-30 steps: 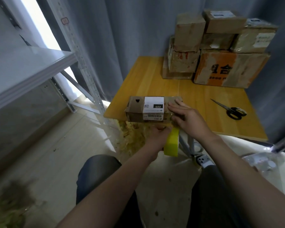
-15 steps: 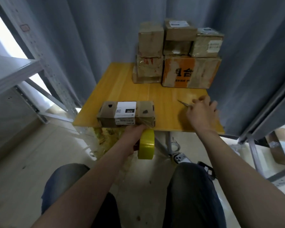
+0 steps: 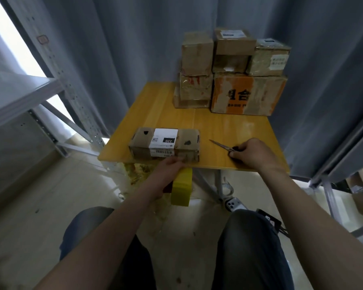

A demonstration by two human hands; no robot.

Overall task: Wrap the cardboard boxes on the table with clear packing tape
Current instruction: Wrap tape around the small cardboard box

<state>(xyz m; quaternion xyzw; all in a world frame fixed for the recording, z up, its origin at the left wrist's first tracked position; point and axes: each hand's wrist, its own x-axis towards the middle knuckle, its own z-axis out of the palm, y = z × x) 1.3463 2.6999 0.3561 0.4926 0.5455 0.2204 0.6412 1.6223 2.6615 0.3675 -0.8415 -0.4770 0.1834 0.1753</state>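
Note:
A long flat cardboard box (image 3: 166, 144) with a white label lies at the front left edge of the wooden table (image 3: 224, 126). My left hand (image 3: 168, 171) is just below the table edge and holds a yellow tape roll (image 3: 181, 190), with tape stretched up to the box's front face. My right hand (image 3: 253, 152) rests on the table to the right of the box, its fingers curled round the handles of the scissors (image 3: 221, 145), whose blades point left toward the box.
A stack of several taped cardboard boxes (image 3: 233, 74) stands at the table's back right. A metal shelf rack (image 3: 57, 84) rises on the left, grey curtains hang behind. A phone (image 3: 235, 205) lies on the floor under the table, by my knees.
My right hand left the top of the box, reached right to the scissors and now grips them. My left hand stays at the table edge with the tape roll.

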